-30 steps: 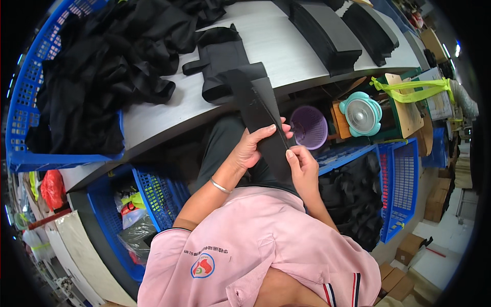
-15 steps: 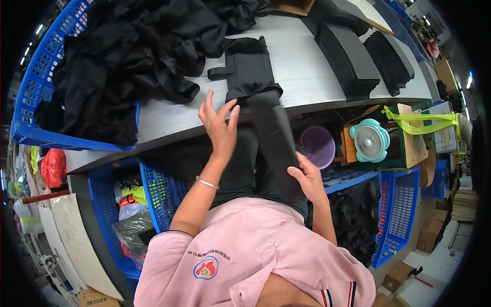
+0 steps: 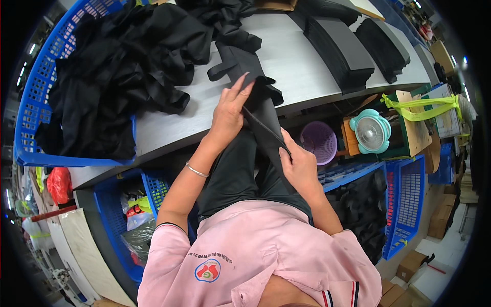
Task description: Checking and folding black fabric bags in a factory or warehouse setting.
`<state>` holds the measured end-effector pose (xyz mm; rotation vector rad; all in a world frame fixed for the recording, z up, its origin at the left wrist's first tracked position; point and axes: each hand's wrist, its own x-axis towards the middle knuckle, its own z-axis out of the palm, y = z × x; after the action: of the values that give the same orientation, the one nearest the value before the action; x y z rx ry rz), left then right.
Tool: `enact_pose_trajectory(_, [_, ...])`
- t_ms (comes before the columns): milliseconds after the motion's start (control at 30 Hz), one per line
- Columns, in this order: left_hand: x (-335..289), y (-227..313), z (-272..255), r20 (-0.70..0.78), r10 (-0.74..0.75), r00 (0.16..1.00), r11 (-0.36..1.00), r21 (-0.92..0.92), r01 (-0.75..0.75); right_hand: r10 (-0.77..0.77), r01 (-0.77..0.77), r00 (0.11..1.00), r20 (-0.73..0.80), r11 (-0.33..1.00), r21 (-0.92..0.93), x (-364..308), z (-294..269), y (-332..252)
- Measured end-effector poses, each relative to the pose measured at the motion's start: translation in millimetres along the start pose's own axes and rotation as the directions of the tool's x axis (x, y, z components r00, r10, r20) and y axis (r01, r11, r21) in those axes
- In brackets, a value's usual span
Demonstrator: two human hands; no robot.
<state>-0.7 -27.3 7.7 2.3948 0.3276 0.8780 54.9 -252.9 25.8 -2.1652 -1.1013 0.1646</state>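
Note:
A flat, long black panel (image 3: 265, 118) slants from my lap up to the table's front edge. My right hand (image 3: 299, 166) is closed around its lower right side. The panel's far end meets a black fabric pouch (image 3: 238, 59) with a strap loop on its left; whether the end is inside the pouch or on top of it, I cannot tell. My left hand (image 3: 229, 113) is at the near end of the pouch, fingers pinching the fabric beside the panel, its thumb partly hidden.
Black fabric pieces fill a blue basket (image 3: 76, 159) at the left of the table (image 3: 302, 77). Stacks of black panels (image 3: 340, 48) stand at the right. Below are a purple bin (image 3: 318, 143), a teal fan (image 3: 369, 132) and another blue crate (image 3: 406, 204) near black pieces.
My right hand has moved the panel up and left against the pouch. The left hand, open before, has come forward onto the pouch's near end and closed on it.

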Motion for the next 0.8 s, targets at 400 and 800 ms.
enact_pose_trajectory(400, [0.0,47.4,4.1,0.196,0.275,0.941,0.957,-0.155,-0.247,-0.031,0.025,0.999,-0.006,0.893,-0.45,-0.9,-3.7,-21.0])
enact_pose_trajectory(800, [-25.8,46.5,9.2,0.149,0.206,0.967,0.948,-0.276,-0.16,0.131,-0.131,0.991,0.008,0.985,0.114,-6.1,-10.9,-7.6])
